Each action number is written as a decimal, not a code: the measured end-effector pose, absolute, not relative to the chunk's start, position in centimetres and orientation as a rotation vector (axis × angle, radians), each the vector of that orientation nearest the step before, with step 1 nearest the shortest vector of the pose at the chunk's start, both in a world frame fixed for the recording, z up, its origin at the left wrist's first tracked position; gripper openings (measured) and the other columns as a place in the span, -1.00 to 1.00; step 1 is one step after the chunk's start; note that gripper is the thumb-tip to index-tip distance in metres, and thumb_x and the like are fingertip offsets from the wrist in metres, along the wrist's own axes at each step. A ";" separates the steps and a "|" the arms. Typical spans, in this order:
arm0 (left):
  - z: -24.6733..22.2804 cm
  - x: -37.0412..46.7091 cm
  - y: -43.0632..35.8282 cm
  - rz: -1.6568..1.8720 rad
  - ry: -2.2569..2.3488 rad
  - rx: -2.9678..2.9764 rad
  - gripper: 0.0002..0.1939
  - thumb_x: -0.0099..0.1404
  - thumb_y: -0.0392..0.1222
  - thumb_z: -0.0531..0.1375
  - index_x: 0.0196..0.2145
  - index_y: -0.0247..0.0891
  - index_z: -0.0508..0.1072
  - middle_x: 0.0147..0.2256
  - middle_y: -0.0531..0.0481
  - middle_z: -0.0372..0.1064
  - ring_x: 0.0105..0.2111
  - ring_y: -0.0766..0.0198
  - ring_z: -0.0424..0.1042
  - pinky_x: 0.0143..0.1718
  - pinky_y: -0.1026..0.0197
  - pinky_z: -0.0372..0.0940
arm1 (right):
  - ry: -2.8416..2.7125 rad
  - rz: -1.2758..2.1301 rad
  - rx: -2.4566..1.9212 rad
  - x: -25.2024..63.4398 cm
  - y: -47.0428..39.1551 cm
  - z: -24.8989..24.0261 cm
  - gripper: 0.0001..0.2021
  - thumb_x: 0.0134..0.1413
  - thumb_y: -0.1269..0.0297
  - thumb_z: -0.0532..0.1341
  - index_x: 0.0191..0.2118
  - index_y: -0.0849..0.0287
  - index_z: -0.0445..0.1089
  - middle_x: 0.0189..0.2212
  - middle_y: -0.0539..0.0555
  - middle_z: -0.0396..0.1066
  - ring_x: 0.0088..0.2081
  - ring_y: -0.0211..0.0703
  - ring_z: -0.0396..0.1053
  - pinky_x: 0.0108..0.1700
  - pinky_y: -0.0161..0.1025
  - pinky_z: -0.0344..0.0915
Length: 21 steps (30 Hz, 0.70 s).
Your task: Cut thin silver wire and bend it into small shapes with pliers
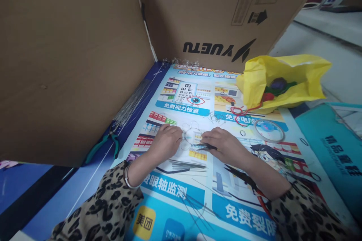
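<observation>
My left hand (166,141) is closed, its fingertips pinching a thin wire piece bent into several round loops (187,135). From the other side my right hand (222,144) comes close to the same loops, fingers curled. A small dark pointed tool (206,146) sticks out from under its fingers, its tip towards the wire; the rest of it is hidden by the hand. Under my right forearm lie pliers with black jaws (240,175) and red handles. Short cut wires (188,165) are on the printed poster (207,175) just below my hands.
Tall cardboard panels (70,64) wall off the left and back. Teal-handled pliers (103,147) and a bundle of wires (131,103) lie left. A yellow bag (308,79) with yarn, a clear tape roll (269,131) and a teal box (325,131) stand right.
</observation>
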<state>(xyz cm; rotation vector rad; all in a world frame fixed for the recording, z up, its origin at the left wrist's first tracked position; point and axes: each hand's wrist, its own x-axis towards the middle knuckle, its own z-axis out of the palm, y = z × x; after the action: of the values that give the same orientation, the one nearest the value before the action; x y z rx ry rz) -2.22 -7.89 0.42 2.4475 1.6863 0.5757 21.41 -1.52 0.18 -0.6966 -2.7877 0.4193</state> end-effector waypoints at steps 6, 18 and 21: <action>0.5 -2.6 -7.7 0.579 1.660 2.442 -0.85 0.19 -0.36 0.03 -0.43 -0.25 0.37 -0.21 0.01 0.42 -0.16 0.24 0.33 -0.03 0.08 0.06 | -2.748 0.446 -0.656 21.5 -1.3 0.1 -0.73 0.01 0.38 0.13 -0.12 0.06 0.37 -0.10 0.03 0.37 -0.15 -0.14 0.24 -0.11 -0.14 0.21; 0.9 -2.3 -8.0 0.483 1.707 2.435 -0.83 0.15 -0.10 0.14 -0.36 -0.26 0.33 -0.19 -0.04 0.38 -0.15 0.14 0.31 -0.07 0.04 0.09 | -2.722 0.499 -0.654 21.6 -1.1 0.0 -0.72 -0.01 0.39 0.14 -0.13 0.07 0.37 -0.10 0.02 0.38 -0.16 -0.16 0.24 -0.11 -0.16 0.20; 1.2 -2.0 -8.2 0.451 1.733 2.433 -0.81 0.16 -0.08 0.13 -0.35 -0.26 0.32 -0.22 -0.04 0.36 -0.16 0.14 0.30 -0.07 0.04 0.09 | -2.684 0.529 -0.654 21.7 -1.1 -0.2 -0.72 0.04 0.36 0.11 -0.08 0.08 0.34 -0.11 0.03 0.39 -0.16 -0.16 0.24 -0.11 -0.17 0.20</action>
<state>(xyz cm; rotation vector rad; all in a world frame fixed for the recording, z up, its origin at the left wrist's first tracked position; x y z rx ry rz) -1.98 -8.21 1.15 2.4333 1.7327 0.4505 21.66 -1.09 -0.18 -0.6540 -2.6841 0.5286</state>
